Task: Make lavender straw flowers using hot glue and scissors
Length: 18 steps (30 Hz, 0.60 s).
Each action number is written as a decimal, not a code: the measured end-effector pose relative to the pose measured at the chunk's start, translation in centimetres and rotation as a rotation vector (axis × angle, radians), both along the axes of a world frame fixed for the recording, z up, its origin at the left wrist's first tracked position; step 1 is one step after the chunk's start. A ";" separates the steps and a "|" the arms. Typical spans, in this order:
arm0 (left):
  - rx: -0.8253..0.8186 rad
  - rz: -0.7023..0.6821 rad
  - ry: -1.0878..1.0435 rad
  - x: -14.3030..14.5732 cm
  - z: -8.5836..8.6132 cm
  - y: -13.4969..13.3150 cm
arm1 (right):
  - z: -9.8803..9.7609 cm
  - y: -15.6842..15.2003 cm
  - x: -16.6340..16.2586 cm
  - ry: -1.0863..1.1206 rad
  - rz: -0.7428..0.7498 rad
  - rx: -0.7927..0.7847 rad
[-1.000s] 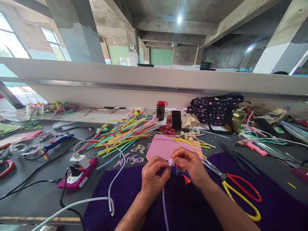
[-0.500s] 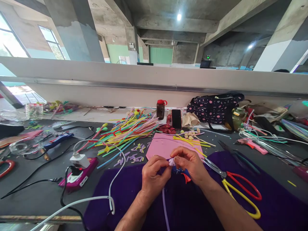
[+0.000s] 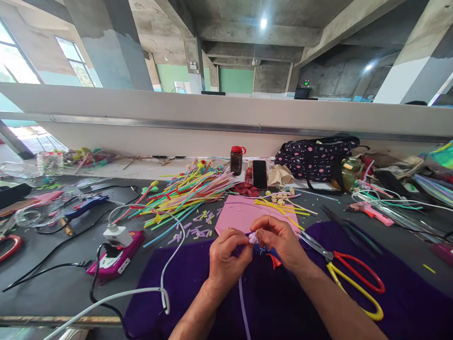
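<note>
Between my two hands is a small pale lilac flower (image 3: 253, 238) with crinkled petals. My left hand (image 3: 228, 257) pinches its left side with thumb and fingers. On the other side the fingertips of my right hand (image 3: 278, 238) are closed on the petals. A thin lilac stem (image 3: 243, 307) hangs down below my left hand; where it joins the flower is hidden. Just behind my right hand something blue with an orange tip (image 3: 273, 261) shows in part. Scissors with red and yellow handles (image 3: 331, 256) lie open beside my right forearm.
A pink foam sheet (image 3: 233, 215) lies beyond my hands, with cut lilac pieces (image 3: 198, 232) to its left. Further back are bundled coloured stems (image 3: 187, 193), a red-lidded bottle (image 3: 236, 161) and a phone (image 3: 259, 174). A power strip (image 3: 118, 264) with cables sits left, a pink glue gun (image 3: 377, 215) right.
Both hands keep their pinch on the flower and have barely moved. The flower's petals have shifted very slightly to the right.
</note>
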<state>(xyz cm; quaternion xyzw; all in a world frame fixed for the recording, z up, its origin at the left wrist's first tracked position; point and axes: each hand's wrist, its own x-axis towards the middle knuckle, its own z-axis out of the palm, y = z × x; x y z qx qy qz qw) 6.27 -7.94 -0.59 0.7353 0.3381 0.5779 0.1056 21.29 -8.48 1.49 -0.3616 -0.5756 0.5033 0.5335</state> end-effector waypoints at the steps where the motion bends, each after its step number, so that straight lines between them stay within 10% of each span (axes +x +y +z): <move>1: -0.001 0.000 -0.002 0.0 0.0 0.0 | 0.0 0.0 0.0 0.003 0.002 0.002; 7: -0.111 -0.051 -0.064 0.0 0.1 -0.1 | -0.2 0.1 0.0 0.032 0.027 -0.021; 18: -0.832 -0.338 -0.720 -0.8 -0.5 0.9 | -0.4 -0.2 -1.3 -0.065 0.027 -0.122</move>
